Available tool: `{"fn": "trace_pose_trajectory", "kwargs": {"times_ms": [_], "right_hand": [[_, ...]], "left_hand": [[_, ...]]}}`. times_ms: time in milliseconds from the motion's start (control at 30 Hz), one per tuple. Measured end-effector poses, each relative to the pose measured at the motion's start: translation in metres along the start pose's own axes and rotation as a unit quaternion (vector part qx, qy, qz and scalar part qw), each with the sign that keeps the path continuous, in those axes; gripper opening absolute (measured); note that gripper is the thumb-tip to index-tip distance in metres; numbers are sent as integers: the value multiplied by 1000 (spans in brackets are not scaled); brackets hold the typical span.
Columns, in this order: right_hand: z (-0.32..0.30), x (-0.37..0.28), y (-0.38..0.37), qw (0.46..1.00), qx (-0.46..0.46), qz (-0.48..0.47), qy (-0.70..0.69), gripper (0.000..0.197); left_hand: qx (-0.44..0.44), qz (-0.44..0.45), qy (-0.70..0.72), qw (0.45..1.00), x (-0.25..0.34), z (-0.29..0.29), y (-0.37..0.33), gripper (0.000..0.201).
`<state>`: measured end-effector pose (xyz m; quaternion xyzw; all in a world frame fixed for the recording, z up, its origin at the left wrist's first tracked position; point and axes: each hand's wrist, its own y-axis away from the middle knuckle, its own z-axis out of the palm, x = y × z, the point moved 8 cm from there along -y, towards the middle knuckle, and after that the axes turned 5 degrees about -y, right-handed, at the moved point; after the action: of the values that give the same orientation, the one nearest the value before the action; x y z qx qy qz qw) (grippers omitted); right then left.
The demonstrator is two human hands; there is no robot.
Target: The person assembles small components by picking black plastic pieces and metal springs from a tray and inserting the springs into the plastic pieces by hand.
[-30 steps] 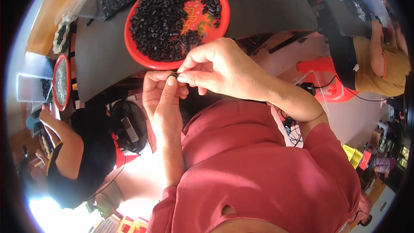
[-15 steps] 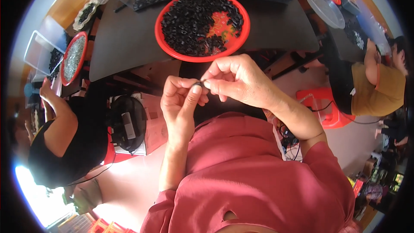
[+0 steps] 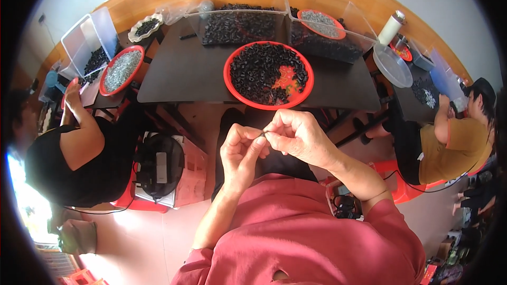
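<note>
My left hand (image 3: 242, 155) pinches a small dark part (image 3: 262, 134) between thumb and index finger. From the other side my right hand (image 3: 302, 140) closes its thumb and index fingertips on the same part, which the fingers mostly cover. Both hands are held in front of my body, just short of the table's near edge. Right beyond them sits a red round tray (image 3: 272, 107) on the dark table (image 3: 182, 76). Many small black parts (image 3: 253, 71) fill it, except at its right front, where the patterned bottom shows.
Behind the tray stand a clear box of black parts (image 3: 237, 26) and another clear box (image 3: 327, 47) bearing a red tray of silvery pieces (image 3: 318, 21). Co-workers sit at left (image 3: 68, 153) and right (image 3: 457, 150). A black fan (image 3: 161, 166) is low on my left.
The view has tilted up, so the table, boxes and wall show more and everything sits lower. Both hands keep their pinch on the small part, with slight finger movement.
</note>
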<state>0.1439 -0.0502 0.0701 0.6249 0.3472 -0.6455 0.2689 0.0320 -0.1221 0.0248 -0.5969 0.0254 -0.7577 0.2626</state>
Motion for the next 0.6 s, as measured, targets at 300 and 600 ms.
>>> {"fn": "trace_pose_trajectory", "kwargs": {"times_ms": [300,600], "right_hand": [[-4,28,-3,994,-59,94,12,8],[-35,23,3,984,-92,89,-125,11]], "left_hand": [[-86,52,-262,960,9,-3,2,11],[-132,-46,-33,990,-9,27,-4,8]]}}
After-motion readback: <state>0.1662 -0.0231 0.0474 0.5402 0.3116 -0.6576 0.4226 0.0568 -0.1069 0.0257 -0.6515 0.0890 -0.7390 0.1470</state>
